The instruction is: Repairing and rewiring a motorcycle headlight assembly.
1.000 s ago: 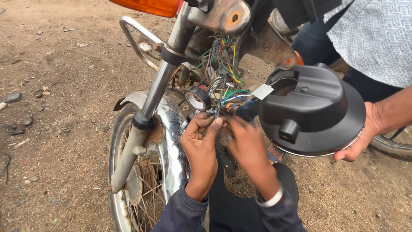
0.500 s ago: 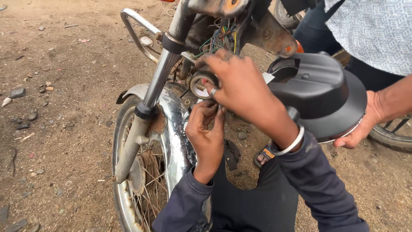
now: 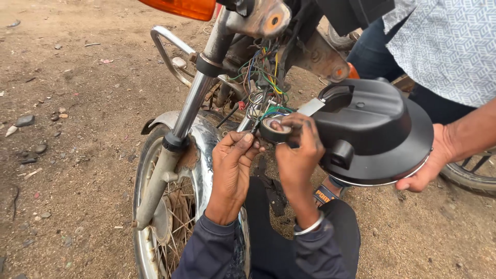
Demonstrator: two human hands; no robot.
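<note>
My right hand (image 3: 298, 155) holds a roll of black electrical tape (image 3: 274, 129) just below a bundle of coloured wires (image 3: 264, 77) that hangs from the motorcycle's steering head. My left hand (image 3: 233, 165) sits beside it, fingertips pinched next to the roll, apparently on the tape's free end or a wire. Both hands are in front of the fork leg (image 3: 192, 106) and above the front wheel (image 3: 165, 217). The wire ends are partly hidden behind my fingers.
Another person's hand (image 3: 429, 165) holds a black headlight housing (image 3: 372, 134) just right of my hands. An orange turn signal (image 3: 181, 7) sticks out at the top. The chrome front mudguard (image 3: 204, 137) is below. Dirt ground with small stones (image 3: 23, 121) lies left.
My right hand came down from the wire bundle and now holds the tape roll beside my left hand. The view has shifted slightly, and the headlight housing stays held at the right.
</note>
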